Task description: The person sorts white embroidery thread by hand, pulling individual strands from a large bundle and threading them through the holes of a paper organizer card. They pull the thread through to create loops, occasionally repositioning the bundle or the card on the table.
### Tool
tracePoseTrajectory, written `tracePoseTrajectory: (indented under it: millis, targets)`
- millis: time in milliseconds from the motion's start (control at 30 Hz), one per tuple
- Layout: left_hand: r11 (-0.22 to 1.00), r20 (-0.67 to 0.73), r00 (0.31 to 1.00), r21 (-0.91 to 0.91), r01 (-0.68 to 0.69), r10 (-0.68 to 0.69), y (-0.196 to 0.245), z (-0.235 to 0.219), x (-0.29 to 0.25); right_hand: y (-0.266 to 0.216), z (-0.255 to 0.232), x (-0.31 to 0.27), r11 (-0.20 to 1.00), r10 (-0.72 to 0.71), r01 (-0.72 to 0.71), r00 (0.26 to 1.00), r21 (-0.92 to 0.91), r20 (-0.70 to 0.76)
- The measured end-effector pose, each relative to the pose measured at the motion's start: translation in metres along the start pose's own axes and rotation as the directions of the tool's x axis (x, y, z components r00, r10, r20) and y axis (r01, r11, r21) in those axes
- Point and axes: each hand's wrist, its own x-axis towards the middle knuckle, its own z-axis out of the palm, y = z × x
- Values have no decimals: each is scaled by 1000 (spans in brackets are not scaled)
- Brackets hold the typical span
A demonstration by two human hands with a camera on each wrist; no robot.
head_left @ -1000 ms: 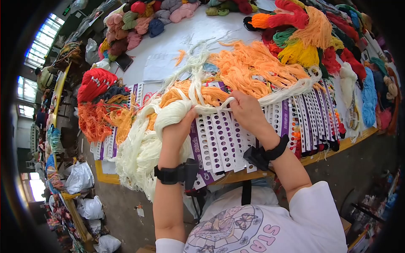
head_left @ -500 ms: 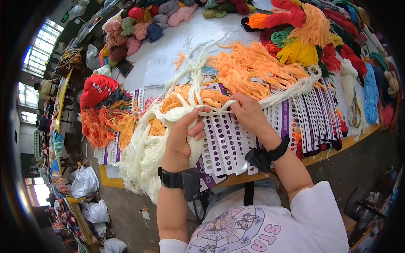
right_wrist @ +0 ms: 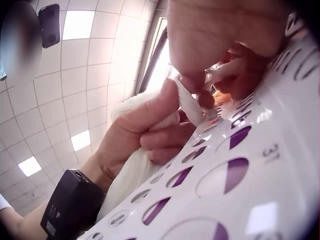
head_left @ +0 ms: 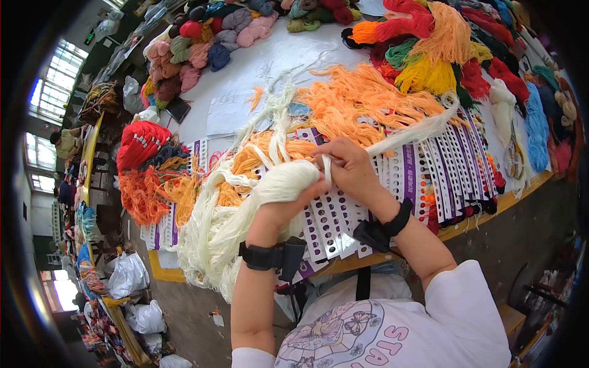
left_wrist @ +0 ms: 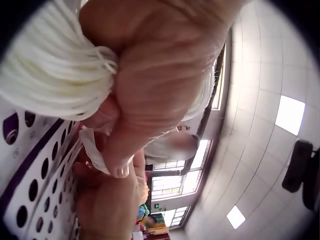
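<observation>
A thick cream-white yarn skein (head_left: 285,182) lies over my left hand (head_left: 293,207), whose fingertips reach my right hand (head_left: 354,172). Between the hands is a flat white yarn strand (head_left: 327,170), pinched by the left thumb and fingers in the right wrist view. My right hand has its fingers curled at the strand's other part, just above punched white and purple thread cards (head_left: 328,236). From the left wrist, the skein (left_wrist: 55,75) bulges beside my left hand (left_wrist: 160,70). More cream yarn (head_left: 211,245) hangs over the table's front edge at the left.
Loose orange yarn (head_left: 362,101) covers the cards behind my hands, with a white hank (head_left: 417,132) trailing right. Red yarn (head_left: 141,144) sits at the left. Piles of coloured skeins (head_left: 423,49) stand at the back, and a dark phone (head_left: 178,110) lies at back left.
My left hand first turned palm-inward with spread fingers, then moved right to meet the right hand, bringing the cream skein over it. The strand stretched between the hands is now a short loop.
</observation>
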Motion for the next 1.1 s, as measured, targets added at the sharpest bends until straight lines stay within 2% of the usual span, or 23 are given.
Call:
tracePoseTrajectory:
  millis: [33,67,133,167,200,233,267,300,333,367,400,433,467,500,533,567,633,733,767,867,967,1033,1100]
  targets:
    - [944,-58,979,-279,174,-198,8,-6,-5,4,3,1,999,34,-33,998,29,-46]
    - [785,-55,917,-539,306,-395,12,-14,-7,7,4,2,996,68,-63,993,58,-92]
    - [588,-160,834,-777,223,-528,-1,-56,0,13,5,2,996,84,-81,990,32,-110]
    - [501,-167,890,-862,78,-424,-15,-90,-3,14,6,3,996,90,-88,989,21,-117]
    - [302,-111,962,-953,-32,-249,-27,-124,-9,13,6,3,996,93,-92,989,13,-117]
    - [276,-229,924,-950,-144,-307,-34,-153,-15,9,6,3,995,96,-96,988,4,-117]
    - [307,-332,830,-929,-205,-449,-17,-161,-19,7,6,3,995,98,-99,988,-5,-118]
    - [591,-509,725,-787,-176,-463,-23,-160,-21,6,6,3,993,101,-106,991,-57,-87]
    - [813,-675,615,-575,-93,-407,-33,-159,-22,6,4,3,988,103,-109,993,-111,-56]
    - [948,-809,513,-316,32,-287,-38,-158,-22,5,4,3,980,105,-109,994,-165,-28]
    - [906,-788,601,342,250,132,5,-114,-24,2,3,4,980,129,-129,992,-153,-6]
    - [523,-511,795,799,298,327,-14,-99,-19,-2,3,5,978,154,-150,988,-142,17]
    - [-38,-155,868,980,196,472,-33,-83,-15,-4,2,5,976,179,-173,983,-132,40]
    - [221,-94,792,974,-53,604,-38,-52,-10,-2,2,5,977,177,-170,983,-127,49]
    - [541,-159,856,826,-157,492,-12,-26,-11,0,2,5,978,176,-168,983,-123,58]
    - [578,-141,874,796,-179,465,-21,-19,-9,2,2,4,979,176,-168,982,-118,66]
    - [646,-96,905,732,-218,414,-46,-9,-3,-5,0,2,980,81,-53,986,-190,145]
    - [725,-80,882,606,-327,465,-41,-9,-4,-3,2,3,942,28,39,980,-334,195]
    - [750,-89,899,590,-300,429,-40,-9,-5,0,2,3,919,26,56,979,-391,202]
    - [785,-87,927,564,-255,364,-38,-9,-5,4,3,3,971,45,-8,987,-239,152]
    - [770,-48,931,580,-268,361,-37,-12,-5,-2,1,0,971,229,-234,968,38,107]
    - [781,-21,945,569,-256,325,-38,-13,-5,2,3,-1,978,197,-203,974,46,115]
    - [766,-19,931,575,-288,365,-43,-12,-4,9,3,-1,990,140,-142,982,5,125]
